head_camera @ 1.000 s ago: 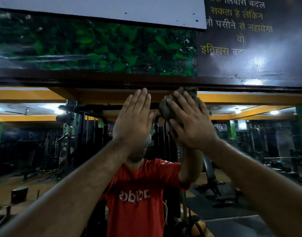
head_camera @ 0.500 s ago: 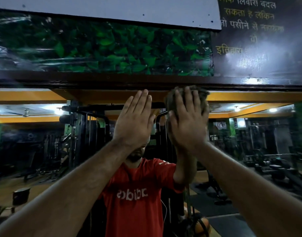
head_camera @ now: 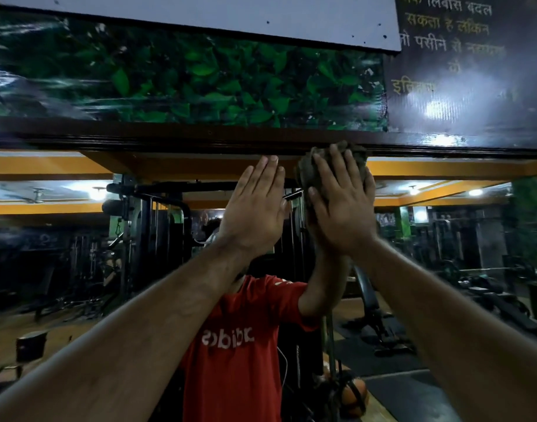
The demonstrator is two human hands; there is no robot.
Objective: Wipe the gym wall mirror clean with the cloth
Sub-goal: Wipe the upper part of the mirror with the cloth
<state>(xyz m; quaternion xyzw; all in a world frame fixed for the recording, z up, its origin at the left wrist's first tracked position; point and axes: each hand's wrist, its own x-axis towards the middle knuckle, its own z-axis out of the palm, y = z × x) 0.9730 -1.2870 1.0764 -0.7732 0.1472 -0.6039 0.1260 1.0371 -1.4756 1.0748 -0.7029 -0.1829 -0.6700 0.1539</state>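
Mirror (head_camera: pixel 63 269) glass is filling the lower part of the wall below a dark wooden frame rail (head_camera: pixel 170 138), and much of what it is reflecting is lying in dim light and hard to make out. The reflected face is sitting hidden behind the raised hands, and the reflected red shirt (head_camera: pixel 237 360) is being cut off at the bottom edge. The left hand (head_camera: pixel 255 211) is resting flat against the glass, fingers straight and together, gripping nothing. The right hand (head_camera: pixel 340 202) is pressing a bunched grey-brown cloth (head_camera: pixel 303 172) against the top of the mirror, fingers spread and only slightly bent over it; most of the cloth is being covered by the hand, with its upper edge touching the frame rail. Whether the thumb is curling under the cloth cannot be told. Both forearms are reaching up from the lower corners. Farther out, the glass is showing dark gym machines (head_camera: pixel 157 233), orange ceiling beams and lit lamps. Above the rail, a green leaf panel (head_camera: pixel 200 80) is running beside a dark sign (head_camera: pixel 462 56) with partly glared script.
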